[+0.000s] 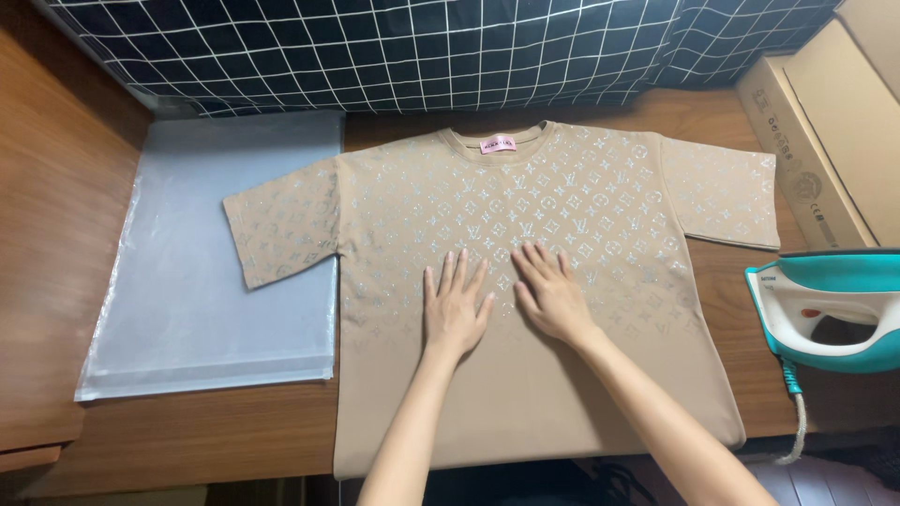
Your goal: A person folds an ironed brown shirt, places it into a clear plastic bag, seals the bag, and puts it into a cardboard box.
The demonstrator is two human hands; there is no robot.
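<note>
Wooden table, near edge bare at left. Tan t-shirt spread flat, front up, hem hanging over the near edge, silvery pattern across chest and sleeves. Left hand and right hand lie palm-down mid-shirt, side by side, nearly touching; fingers straight and slightly fanned, gripping nothing. Right of shirt: teal-and-white iron, cord trailing down. Left: clear plastic bag under one sleeve. Beyond: cardboard box, black grid-patterned fabric behind the collar.
</note>
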